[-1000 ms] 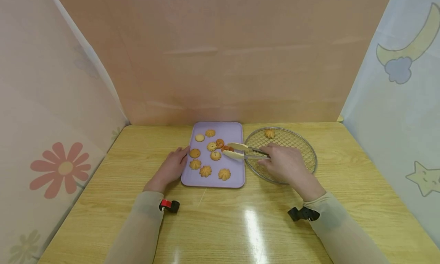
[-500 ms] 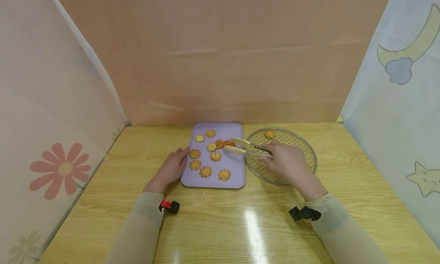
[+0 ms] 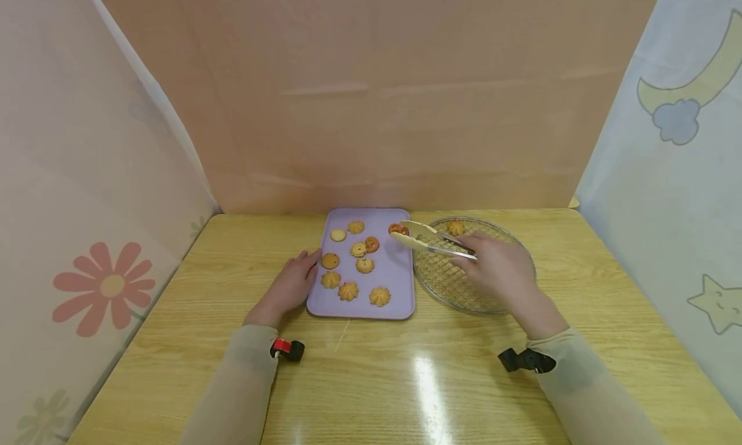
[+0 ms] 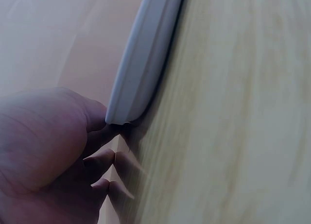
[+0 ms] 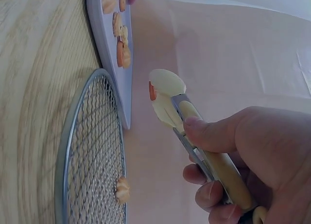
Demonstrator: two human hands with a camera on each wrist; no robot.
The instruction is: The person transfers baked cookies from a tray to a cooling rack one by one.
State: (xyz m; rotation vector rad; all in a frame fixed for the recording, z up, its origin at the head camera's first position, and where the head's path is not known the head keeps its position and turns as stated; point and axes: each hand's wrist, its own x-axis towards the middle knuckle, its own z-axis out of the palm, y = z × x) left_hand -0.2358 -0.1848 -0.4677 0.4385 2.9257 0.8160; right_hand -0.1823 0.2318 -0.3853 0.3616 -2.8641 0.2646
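My right hand (image 3: 500, 270) grips a pair of tongs (image 3: 439, 237) with pale scalloped tips. Between the tips is a brown pretzel-shaped cookie (image 3: 397, 229), raised over the right side of the lilac tray (image 3: 399, 306); the right wrist view shows it up off the tray, mostly hidden by the tips. My left hand (image 3: 288, 285) holds the tray's left rim, thumb at the edge and the other fingers low by the table in the left wrist view. On the tray lie another pretzel cookie (image 3: 371, 244), flower-shaped cookies (image 3: 379, 296), and round ones (image 3: 338, 235).
A round wire mesh rack (image 3: 443, 289) with a metal rim stands right beside the tray, partly beneath my right hand. One ridged cookie (image 3: 456, 228) sits near its far edge. An orange-brown backdrop (image 3: 371, 110) rises behind the wooden table (image 3: 371, 380).
The tongs have lifted the pretzel cookie away from its neighbour, moving it back and to the right. My right hand has shifted right with them; my left hand stays at the tray.
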